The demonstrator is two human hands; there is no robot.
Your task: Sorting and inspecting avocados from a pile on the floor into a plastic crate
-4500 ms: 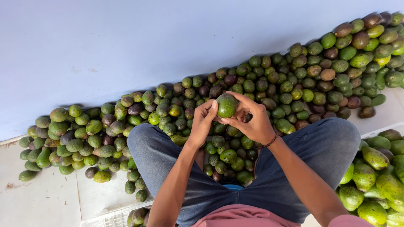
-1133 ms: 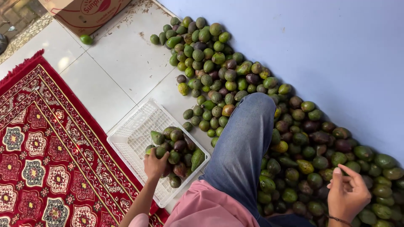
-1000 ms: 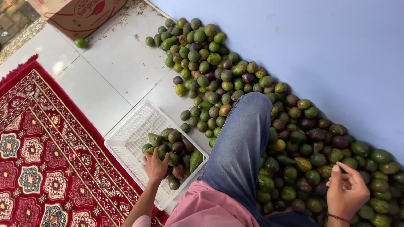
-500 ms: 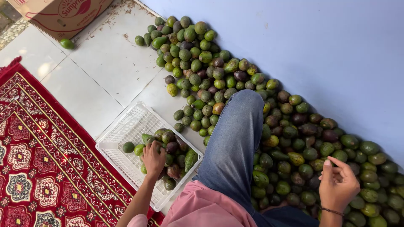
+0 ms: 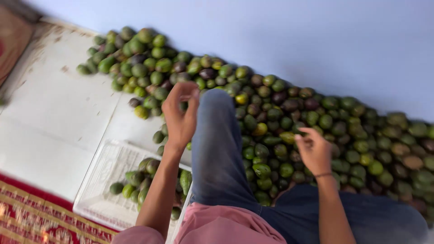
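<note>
A long heap of green and dark avocados (image 5: pixel 280 113) lies on the floor along a pale blue wall. My left hand (image 5: pixel 180 118) is raised above my jeans-clad knee (image 5: pixel 217 135), fingers curled and apart, nothing in it. It hovers above and beyond a white plastic crate (image 5: pixel 106 165) that holds several avocados (image 5: pixel 140 180). My right hand (image 5: pixel 314 151) hangs over the heap to the right of my leg, its fingers loosely spread, with no fruit seen in it. The picture is blurred by motion.
White floor tiles (image 5: pixel 54 113) stretch to the left of the heap. A red patterned rug (image 5: pixel 31 212) borders the crate at the lower left. A brown cardboard box (image 5: pixel 11 40) shows at the upper left edge. The blue wall (image 5: pixel 316 40) closes off the far side.
My left hand has lifted out of the crate and risen to knee height, empty. The view has swung to the right toward the heap. My right hand stays over the avocados.
</note>
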